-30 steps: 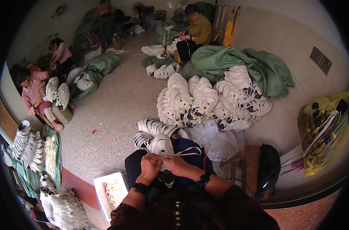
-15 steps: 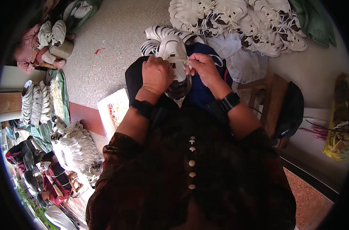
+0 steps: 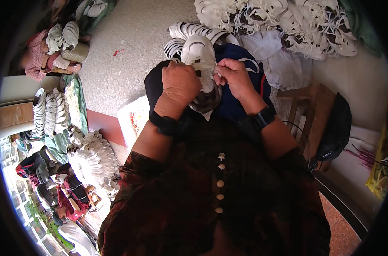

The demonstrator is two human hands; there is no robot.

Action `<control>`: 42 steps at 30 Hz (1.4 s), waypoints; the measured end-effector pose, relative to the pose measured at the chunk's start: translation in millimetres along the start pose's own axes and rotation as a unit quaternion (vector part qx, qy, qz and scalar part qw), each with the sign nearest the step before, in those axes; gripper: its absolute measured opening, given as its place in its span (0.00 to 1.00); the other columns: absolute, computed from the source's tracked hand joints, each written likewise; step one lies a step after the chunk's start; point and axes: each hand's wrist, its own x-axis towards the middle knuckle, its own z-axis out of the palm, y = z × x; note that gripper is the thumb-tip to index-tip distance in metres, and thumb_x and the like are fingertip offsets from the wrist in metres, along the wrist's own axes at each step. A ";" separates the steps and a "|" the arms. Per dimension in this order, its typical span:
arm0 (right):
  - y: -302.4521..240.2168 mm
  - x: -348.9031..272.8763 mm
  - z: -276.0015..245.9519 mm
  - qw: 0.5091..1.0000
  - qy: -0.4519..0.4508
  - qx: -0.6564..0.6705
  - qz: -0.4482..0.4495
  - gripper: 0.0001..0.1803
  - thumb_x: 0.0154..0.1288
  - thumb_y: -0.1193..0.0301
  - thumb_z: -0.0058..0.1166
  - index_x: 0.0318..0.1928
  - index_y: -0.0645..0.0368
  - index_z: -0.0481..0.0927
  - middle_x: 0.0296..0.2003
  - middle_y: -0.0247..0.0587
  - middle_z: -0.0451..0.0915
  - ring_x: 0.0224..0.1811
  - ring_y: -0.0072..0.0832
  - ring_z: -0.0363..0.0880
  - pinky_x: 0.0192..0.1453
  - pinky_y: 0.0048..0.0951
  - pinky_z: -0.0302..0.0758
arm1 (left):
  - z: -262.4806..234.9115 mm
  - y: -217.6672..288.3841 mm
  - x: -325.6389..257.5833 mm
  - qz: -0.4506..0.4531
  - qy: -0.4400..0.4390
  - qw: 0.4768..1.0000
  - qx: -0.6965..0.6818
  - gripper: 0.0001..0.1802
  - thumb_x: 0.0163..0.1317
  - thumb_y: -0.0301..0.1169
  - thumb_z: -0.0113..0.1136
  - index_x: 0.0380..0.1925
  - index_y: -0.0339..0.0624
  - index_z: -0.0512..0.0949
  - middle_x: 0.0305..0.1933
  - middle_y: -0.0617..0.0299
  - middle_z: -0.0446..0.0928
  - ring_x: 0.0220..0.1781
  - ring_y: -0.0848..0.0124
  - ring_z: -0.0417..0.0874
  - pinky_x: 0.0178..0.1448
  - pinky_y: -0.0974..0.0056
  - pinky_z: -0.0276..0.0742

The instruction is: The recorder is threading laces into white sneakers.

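A white mesh shoe upper [image 3: 199, 48] lies over my lap, its rounded toe pointing away and its dark opening toward me. Across its lacing area a pale flat shoelace [image 3: 206, 66] runs between my hands. My left hand [image 3: 180, 84] is curled into a fist at the upper's left side with the lace leading into it; its fingertips are hidden. On the right side, my right hand [image 3: 234, 77] pinches the lace between thumb and fingers. Several nested white uppers [image 3: 186, 30] sit just beyond the shoe, beside dark blue cloth [image 3: 230, 52].
Piles of white uppers [image 3: 283, 21] lie at the far right, and more [image 3: 93, 158] at the left. A white box [image 3: 132, 121] with looped laces stands by my left forearm. A wooden stool [image 3: 307, 100] with a black bag [image 3: 335, 128] is at right. Other people sit at the left.
The whole view has shifted slightly, so the scene appears farther right. Both hands keep their hold at the lacing area, with little visible movement over the upper.
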 end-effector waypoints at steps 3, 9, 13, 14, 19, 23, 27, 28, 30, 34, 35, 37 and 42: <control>-1.4 1.4 -1.4 1.000 -0.016 0.008 -0.013 0.07 0.60 0.77 0.49 0.25 0.64 0.74 0.17 0.34 0.74 0.16 0.16 0.68 0.20 0.16 0.63 | 7.5 -8.7 1.7 0.046 -0.004 0.999 -0.019 0.08 0.46 0.29 0.52 0.21 0.39 0.79 0.26 0.53 0.78 0.36 0.57 0.78 0.41 0.58 0.74; -2.1 5.5 4.9 1.000 -0.008 0.000 0.026 0.06 0.59 0.75 0.52 0.27 0.65 0.76 0.17 0.33 0.73 0.16 0.15 0.67 0.20 0.16 0.60 | 42.3 -34.9 -2.8 0.047 0.039 0.880 -0.470 0.01 0.46 0.22 0.57 0.21 0.38 0.76 0.26 0.58 0.75 0.33 0.63 0.76 0.40 0.63 0.71; 4.0 15.1 10.3 1.000 0.006 -0.028 0.004 0.05 0.58 0.76 0.52 0.27 0.66 0.77 0.16 0.32 0.72 0.15 0.15 0.66 0.19 0.17 0.60 | 54.6 -28.1 12.6 0.088 0.122 0.897 -0.415 0.02 0.48 0.19 0.57 0.22 0.36 0.76 0.26 0.60 0.75 0.31 0.69 0.75 0.40 0.67 0.70; 5.3 17.9 12.7 0.998 0.026 -0.053 -0.003 0.05 0.58 0.76 0.52 0.28 0.66 0.78 0.16 0.32 0.72 0.15 0.15 0.66 0.19 0.17 0.60 | 56.0 -29.3 12.7 0.085 0.130 0.896 -0.416 0.02 0.48 0.19 0.57 0.22 0.36 0.76 0.26 0.60 0.75 0.31 0.69 0.75 0.40 0.67 0.70; 23.9 28.8 17.7 0.946 0.058 -0.292 -0.127 0.06 0.50 0.77 0.49 0.25 0.70 0.75 0.16 0.56 0.70 0.16 0.27 0.71 0.24 0.32 0.67 | 61.9 -42.2 4.0 0.085 0.079 0.782 -0.612 0.05 0.50 0.17 0.54 0.24 0.36 0.77 0.27 0.61 0.75 0.32 0.73 0.75 0.39 0.69 0.70; 8.8 21.9 14.6 0.989 0.038 -0.109 0.090 0.06 0.58 0.76 0.49 0.29 0.66 0.78 0.17 0.26 0.69 0.14 0.14 0.63 0.16 0.17 0.57 | 79.5 -36.2 8.7 0.102 0.096 0.777 -0.614 0.04 0.47 0.17 0.56 0.22 0.38 0.76 0.24 0.60 0.74 0.30 0.69 0.75 0.38 0.66 0.70; -3.0 18.7 21.4 0.987 0.036 -0.076 0.139 0.02 0.55 0.77 0.52 0.29 0.63 0.76 0.16 0.25 0.67 0.12 0.12 0.60 0.14 0.15 0.53 | 77.7 -26.5 -0.4 0.041 0.171 0.875 -0.452 0.02 0.44 0.26 0.57 0.19 0.42 0.78 0.27 0.54 0.77 0.32 0.59 0.79 0.37 0.60 0.74; -2.8 17.6 21.5 0.985 0.048 -0.092 0.134 0.02 0.54 0.77 0.52 0.29 0.63 0.76 0.16 0.25 0.67 0.12 0.11 0.60 0.14 0.15 0.53 | 73.4 -22.5 -1.6 0.029 0.158 0.894 -0.417 0.05 0.45 0.29 0.56 0.21 0.42 0.79 0.29 0.52 0.78 0.33 0.58 0.79 0.39 0.57 0.75; -1.0 18.8 24.3 0.982 0.063 -0.117 0.134 0.03 0.54 0.76 0.52 0.28 0.63 0.76 0.15 0.24 0.67 0.12 0.12 0.60 0.15 0.16 0.53 | 69.5 -12.5 -2.9 -0.005 0.163 0.951 -0.264 0.06 0.45 0.31 0.58 0.21 0.40 0.78 0.27 0.54 0.77 0.34 0.58 0.78 0.42 0.60 0.73; -2.4 20.2 28.0 0.965 0.061 -0.239 0.086 0.05 0.55 0.76 0.51 0.31 0.63 0.79 0.17 0.25 0.70 0.16 0.13 0.62 0.19 0.17 0.55 | 64.2 -15.1 -8.8 -0.014 0.129 0.960 -0.247 0.09 0.47 0.33 0.56 0.24 0.39 0.78 0.29 0.51 0.77 0.36 0.57 0.78 0.43 0.61 0.74; -4.6 20.1 27.8 0.965 0.053 -0.233 0.109 0.06 0.55 0.76 0.51 0.32 0.63 0.79 0.17 0.25 0.70 0.16 0.13 0.63 0.19 0.17 0.56 | 60.7 -14.2 -9.6 -0.025 0.111 0.961 -0.251 0.08 0.46 0.32 0.56 0.24 0.40 0.79 0.30 0.51 0.77 0.36 0.58 0.78 0.43 0.61 0.74; -3.5 22.8 20.8 0.963 0.061 -0.226 0.131 0.06 0.55 0.76 0.51 0.33 0.64 0.79 0.18 0.26 0.71 0.16 0.13 0.63 0.19 0.16 0.56 | 50.8 -8.9 -4.6 -0.021 0.090 0.961 -0.261 0.07 0.46 0.31 0.56 0.23 0.41 0.79 0.31 0.52 0.77 0.37 0.59 0.78 0.43 0.61 0.74; -10.5 16.2 37.7 0.981 0.071 -0.125 0.134 0.04 0.55 0.77 0.51 0.30 0.61 0.78 0.16 0.20 0.67 0.12 0.08 0.56 0.15 0.14 0.47 | 35.5 -8.3 -10.4 0.070 0.137 0.977 -0.150 0.07 0.44 0.31 0.55 0.24 0.45 0.81 0.32 0.57 0.76 0.37 0.60 0.77 0.36 0.59 0.76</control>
